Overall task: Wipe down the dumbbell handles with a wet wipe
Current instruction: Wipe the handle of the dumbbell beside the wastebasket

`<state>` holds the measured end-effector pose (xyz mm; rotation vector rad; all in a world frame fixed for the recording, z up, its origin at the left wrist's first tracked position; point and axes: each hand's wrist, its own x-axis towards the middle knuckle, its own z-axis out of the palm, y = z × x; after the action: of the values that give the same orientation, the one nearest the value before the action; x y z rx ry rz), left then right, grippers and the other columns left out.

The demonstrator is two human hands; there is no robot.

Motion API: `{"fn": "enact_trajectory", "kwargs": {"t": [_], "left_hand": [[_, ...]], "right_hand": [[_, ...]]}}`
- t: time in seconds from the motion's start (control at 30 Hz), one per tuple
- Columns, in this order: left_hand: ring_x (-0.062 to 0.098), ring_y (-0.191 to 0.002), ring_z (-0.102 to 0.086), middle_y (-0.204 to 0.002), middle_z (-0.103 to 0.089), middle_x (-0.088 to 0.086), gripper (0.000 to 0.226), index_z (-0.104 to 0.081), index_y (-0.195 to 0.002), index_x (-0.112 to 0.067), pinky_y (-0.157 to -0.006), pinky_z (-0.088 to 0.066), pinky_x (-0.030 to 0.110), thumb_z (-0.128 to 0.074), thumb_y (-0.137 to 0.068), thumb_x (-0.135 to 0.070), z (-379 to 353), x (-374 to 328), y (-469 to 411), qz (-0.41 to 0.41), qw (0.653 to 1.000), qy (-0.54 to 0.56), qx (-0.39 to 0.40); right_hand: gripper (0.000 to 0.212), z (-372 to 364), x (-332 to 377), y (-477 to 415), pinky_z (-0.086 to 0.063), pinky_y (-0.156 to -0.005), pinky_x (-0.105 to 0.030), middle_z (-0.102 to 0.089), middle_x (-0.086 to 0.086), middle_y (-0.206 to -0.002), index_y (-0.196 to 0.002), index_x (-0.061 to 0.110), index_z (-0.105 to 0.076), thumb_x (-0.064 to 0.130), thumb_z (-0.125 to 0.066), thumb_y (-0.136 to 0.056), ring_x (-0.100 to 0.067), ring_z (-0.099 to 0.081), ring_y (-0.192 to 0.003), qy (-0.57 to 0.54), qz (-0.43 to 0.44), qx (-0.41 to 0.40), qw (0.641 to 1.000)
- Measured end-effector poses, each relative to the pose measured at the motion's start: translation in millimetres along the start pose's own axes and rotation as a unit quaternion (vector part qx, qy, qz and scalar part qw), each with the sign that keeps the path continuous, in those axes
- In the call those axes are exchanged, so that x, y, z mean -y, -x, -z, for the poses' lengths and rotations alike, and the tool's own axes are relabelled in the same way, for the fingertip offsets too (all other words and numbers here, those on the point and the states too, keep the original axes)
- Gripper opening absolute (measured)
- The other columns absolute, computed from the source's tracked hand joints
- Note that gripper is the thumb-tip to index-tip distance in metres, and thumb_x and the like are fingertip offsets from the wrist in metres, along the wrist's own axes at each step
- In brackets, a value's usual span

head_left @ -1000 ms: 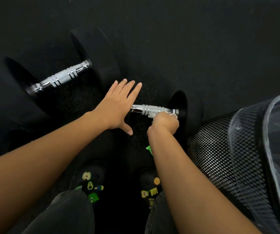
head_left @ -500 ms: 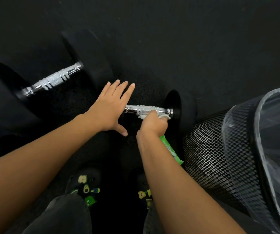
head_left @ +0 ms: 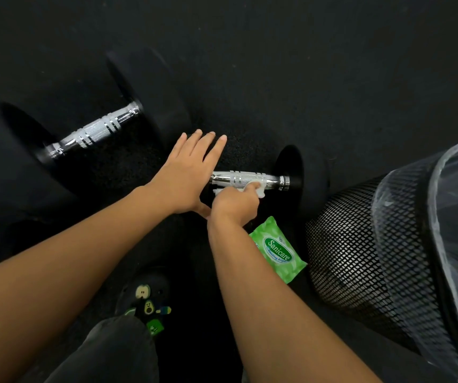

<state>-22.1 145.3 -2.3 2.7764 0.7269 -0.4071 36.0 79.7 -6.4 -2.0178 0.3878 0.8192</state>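
Note:
Two black dumbbells with chrome handles lie on the dark floor. My right hand presses a white wet wipe against the near dumbbell's handle, around its middle. My left hand lies flat with fingers spread on that dumbbell's left weight, which it hides. The right weight shows. The far dumbbell's handle lies untouched at the upper left.
A green wet wipe pack lies on the floor just right of my right forearm. A black mesh bin with a clear liner stands at the right. My black shoe with charms and dark trouser leg are at the bottom.
My right hand has slid the wipe leftward along the near handle, from its right end toward the middle. The green pack has come into full view. My left hand stays flat.

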Motion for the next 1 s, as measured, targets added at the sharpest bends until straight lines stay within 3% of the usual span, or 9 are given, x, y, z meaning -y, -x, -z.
{"fn": "enact_trajectory", "kwargs": {"t": [0.27, 0.4, 0.47, 0.53, 0.6, 0.67, 0.77, 0.87, 1.0], "left_hand": [[0.031, -0.145, 0.003, -0.157, 0.000, 0.014, 0.122, 0.010, -0.148, -0.009, -0.117, 0.003, 0.043, -0.075, -0.069, -0.047, -1, 0, 0, -0.002, 1.000, 0.006, -0.006], [0.033, -0.145, -0.003, -0.156, -0.007, 0.017, 0.096, 0.004, -0.149, -0.008, -0.117, 0.001, 0.042, -0.064, -0.084, -0.031, -6, 1, -1, -0.006, 0.998, 0.013, -0.054], [0.033, -0.145, -0.003, -0.156, -0.008, 0.017, 0.093, 0.004, -0.149, -0.008, -0.117, 0.001, 0.042, -0.062, -0.086, -0.030, -7, 2, -1, -0.006, 0.998, 0.016, -0.060], [0.033, -0.145, -0.002, -0.156, -0.007, 0.016, 0.091, 0.005, -0.149, -0.008, -0.117, 0.002, 0.042, -0.059, -0.088, -0.030, -8, 2, -2, -0.006, 0.998, 0.016, -0.058], [0.033, -0.145, -0.003, -0.156, -0.007, 0.017, 0.087, 0.005, -0.148, -0.008, -0.117, 0.001, 0.042, -0.056, -0.090, -0.029, -8, 2, -2, -0.007, 0.998, 0.020, -0.061], [0.034, -0.145, -0.004, -0.156, -0.009, 0.018, 0.084, 0.002, -0.149, -0.007, -0.117, 0.000, 0.043, -0.055, -0.090, -0.027, -8, 2, -1, -0.010, 0.997, 0.024, -0.070], [0.035, -0.145, -0.005, -0.156, -0.010, 0.019, 0.087, 0.001, -0.149, -0.006, -0.117, -0.001, 0.044, -0.059, -0.088, -0.025, -6, 1, -1, -0.014, 0.997, 0.028, -0.070], [0.032, -0.145, 0.001, -0.157, -0.003, 0.016, 0.097, 0.008, -0.148, -0.008, -0.117, 0.002, 0.042, -0.063, -0.085, -0.029, -4, 1, -1, -0.007, 0.999, 0.019, -0.036], [0.031, -0.145, 0.003, -0.157, 0.000, 0.014, 0.130, 0.010, -0.148, -0.009, -0.117, 0.003, 0.043, -0.076, -0.062, -0.057, 0, 1, -1, -0.004, 1.000, 0.014, 0.002]], "right_hand": [[0.054, -3, 2, 6, -0.038, -0.074, -0.004, -0.050, -0.011, -0.137, -0.148, 0.014, -0.025, 0.002, -0.038, -0.096, -0.021, -0.057, -0.107, 0.001, 0.004, 0.022, 1.000], [0.050, -10, -3, 12, -0.038, -0.099, -0.022, -0.048, -0.012, -0.139, -0.146, 0.012, -0.031, 0.006, -0.037, -0.096, -0.024, -0.051, -0.121, 0.001, 0.016, 0.037, 0.999], [0.040, -11, -5, 11, -0.043, -0.094, -0.026, -0.054, -0.014, -0.130, -0.133, 0.010, -0.047, 0.007, -0.039, -0.095, -0.023, -0.056, -0.106, 0.020, 0.012, 0.046, 0.999], [0.011, -13, -6, 8, -0.045, -0.079, -0.026, -0.061, -0.012, -0.113, -0.097, 0.014, -0.049, 0.008, -0.040, -0.093, -0.017, -0.050, -0.086, 0.046, 0.020, 0.051, 0.997], [0.013, -13, -7, 8, -0.039, -0.068, -0.020, -0.059, -0.009, -0.099, -0.089, 0.019, -0.049, 0.009, -0.042, -0.093, -0.017, -0.048, -0.080, 0.063, 0.034, 0.050, 0.996], [0.016, -11, -5, 8, -0.044, -0.070, -0.022, -0.065, -0.012, -0.102, -0.088, 0.010, -0.059, 0.005, -0.044, -0.090, -0.024, -0.057, -0.083, 0.078, 0.048, 0.058, 0.994], [0.019, -7, 1, 9, -0.053, -0.085, -0.034, -0.067, -0.016, -0.104, -0.090, 0.003, -0.066, 0.004, -0.048, -0.085, -0.032, -0.063, -0.097, 0.138, 0.069, 0.086, 0.984], [0.026, -3, 5, 5, -0.055, -0.085, -0.042, -0.066, -0.019, -0.106, -0.101, 0.001, -0.068, 0.005, -0.049, -0.085, -0.033, -0.063, -0.099, 0.194, 0.088, 0.127, 0.969], [0.025, 7, 14, -3, -0.049, -0.074, -0.031, -0.066, -0.019, -0.100, -0.097, -0.002, -0.068, 0.004, -0.047, -0.085, -0.030, -0.061, -0.093, 0.308, 0.154, 0.197, 0.918]]}}
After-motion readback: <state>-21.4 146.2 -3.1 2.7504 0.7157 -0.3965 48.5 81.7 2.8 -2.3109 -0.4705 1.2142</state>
